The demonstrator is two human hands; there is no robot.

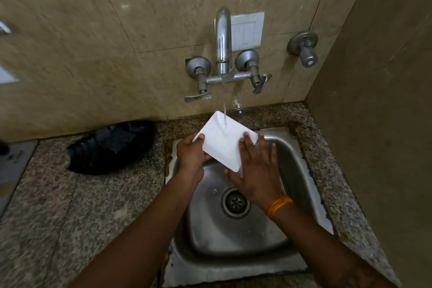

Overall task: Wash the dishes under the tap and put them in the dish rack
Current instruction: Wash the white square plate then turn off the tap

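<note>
A white square plate (222, 142) is held tilted over the steel sink (301, 184), under the running tap (223, 40). Water falls onto the plate's middle. My left hand (190, 154) grips the plate's left edge, thumb on top and fingers beneath. My right hand (256, 170) lies flat with straight, spread fingers against the plate's right side and lower corner. An orange thread band circles my right wrist.
A black dish rack (109, 147) lies on the speckled granite counter (70, 206) left of the sink. Two lever handles flank the tap; a separate valve (304, 48) sticks out of the wall at right. A side wall closes in the right.
</note>
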